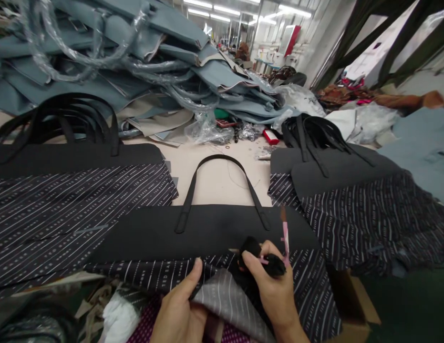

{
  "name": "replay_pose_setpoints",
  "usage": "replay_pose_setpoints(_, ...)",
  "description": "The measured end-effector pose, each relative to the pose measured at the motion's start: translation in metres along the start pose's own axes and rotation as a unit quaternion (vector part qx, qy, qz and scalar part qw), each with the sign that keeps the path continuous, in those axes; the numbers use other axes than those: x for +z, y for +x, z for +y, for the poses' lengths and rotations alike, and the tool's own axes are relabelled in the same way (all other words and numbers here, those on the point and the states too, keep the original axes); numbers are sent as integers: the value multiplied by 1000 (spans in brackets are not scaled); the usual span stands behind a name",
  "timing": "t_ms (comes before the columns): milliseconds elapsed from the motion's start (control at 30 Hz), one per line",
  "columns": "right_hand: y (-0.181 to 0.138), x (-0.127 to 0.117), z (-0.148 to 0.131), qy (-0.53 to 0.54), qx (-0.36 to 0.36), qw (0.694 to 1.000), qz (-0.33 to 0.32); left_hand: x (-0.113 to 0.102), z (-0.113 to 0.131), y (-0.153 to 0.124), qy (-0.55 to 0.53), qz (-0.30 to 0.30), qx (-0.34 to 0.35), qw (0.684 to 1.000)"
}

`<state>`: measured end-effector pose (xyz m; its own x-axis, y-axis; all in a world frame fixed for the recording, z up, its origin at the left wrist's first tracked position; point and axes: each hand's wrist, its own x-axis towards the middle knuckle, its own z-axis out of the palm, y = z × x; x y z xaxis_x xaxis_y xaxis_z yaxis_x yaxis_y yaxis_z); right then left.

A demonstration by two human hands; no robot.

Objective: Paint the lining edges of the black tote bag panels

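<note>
A black bag panel (214, 228) with one strap handle (222, 157) lies in front of me, its dark striped lining (146, 276) hanging at the near edge. My left hand (182, 305) grips the lining, thumb on top and fingers underneath. A fold beside it shows the grey reverse side (229, 300). My right hand (273, 286) is closed around a black-wrapped tool (252, 247) over the lining's right part. A pink stick with a brown tip (285, 238) rises from the same hand. The tool's exact kind is unclear.
Stacked black bag panels with striped linings lie at left (75, 159) and right (350, 171). Behind, blue-grey pieces with plastic-wrapped handles (136, 62) form a high pile. A small red object (271, 136) sits on the pale table (218, 190). An open cardboard box (361, 297) stands below right.
</note>
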<state>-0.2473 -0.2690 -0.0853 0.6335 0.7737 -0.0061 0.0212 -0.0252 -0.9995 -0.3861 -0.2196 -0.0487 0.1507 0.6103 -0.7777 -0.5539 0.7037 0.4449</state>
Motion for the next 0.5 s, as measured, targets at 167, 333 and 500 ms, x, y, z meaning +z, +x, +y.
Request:
replay_pose_setpoints(167, 1, -2, 1, -36, -36, 999, 9, -11, -2, 5, 38, 7, 10, 999)
replay_pose_setpoints(333, 1, -2, 0, -71, -74, 995, 12, -15, -3, 5, 47, 16, 0, 999)
replay_pose_setpoints(500, -1, -1, 2, -75, -75, 994, 10, -21, -4, 12, 37, 33, -13, 999)
